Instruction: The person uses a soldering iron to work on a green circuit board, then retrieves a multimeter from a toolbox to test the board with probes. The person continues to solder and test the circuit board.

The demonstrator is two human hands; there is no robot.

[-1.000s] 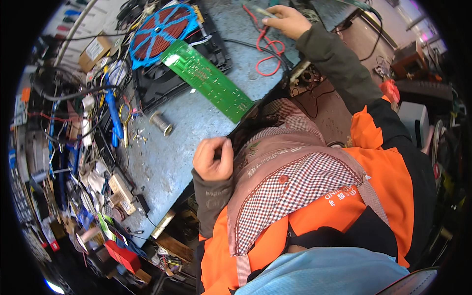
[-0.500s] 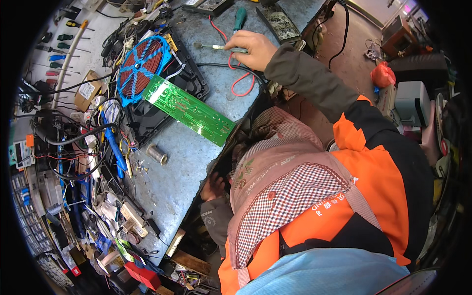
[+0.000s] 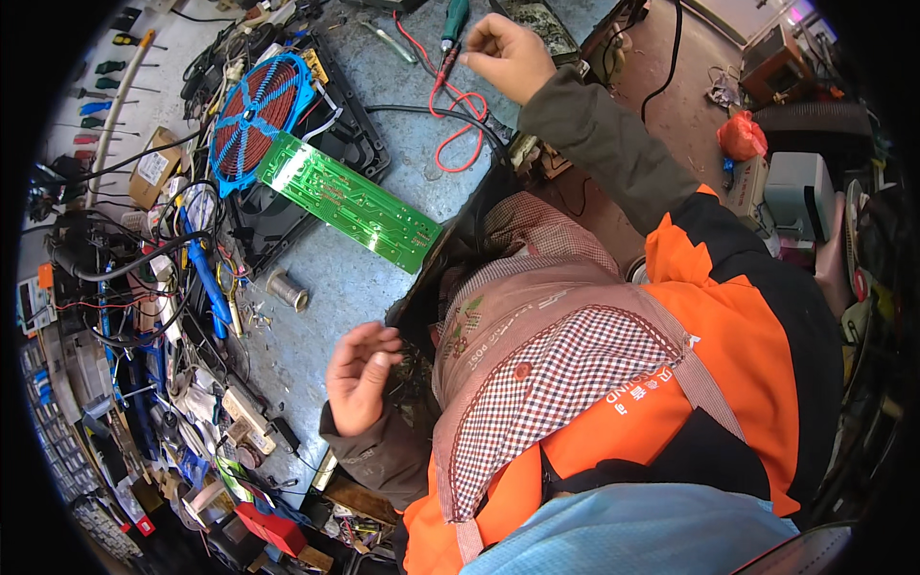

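My right hand [image 3: 503, 59] is at the back of the blue-grey worktop [image 3: 335, 268], fingers curled with tips close together beside the red test-lead [image 3: 458, 98] and a green-handled screwdriver [image 3: 455, 19]; whatever is between them cannot be made out. A pale-handled brush [image 3: 391, 40] lies left of it. My left hand [image 3: 364, 379] is open at the front edge, fingers loosely bent and apart, holding nothing. Between my hands, a long green circuit board [image 3: 347, 201] rests with one end against a blue-spoked copper coil [image 3: 254, 120] in a black housing.
A solder spool [image 3: 287, 289] lies near the board. Blue-handled pliers [image 3: 206, 278], tangled cables and parts crowd the left side. A dark tray [image 3: 546, 29] is at the back; screwdrivers hang on the left wall. On the right are an orange plastic bag [image 3: 740, 136] and grey machine [image 3: 797, 196].
My right hand moved to the back and released the brush, which now lies on the worktop. My left hand dropped below the edge, then rose again with fingers spread more.
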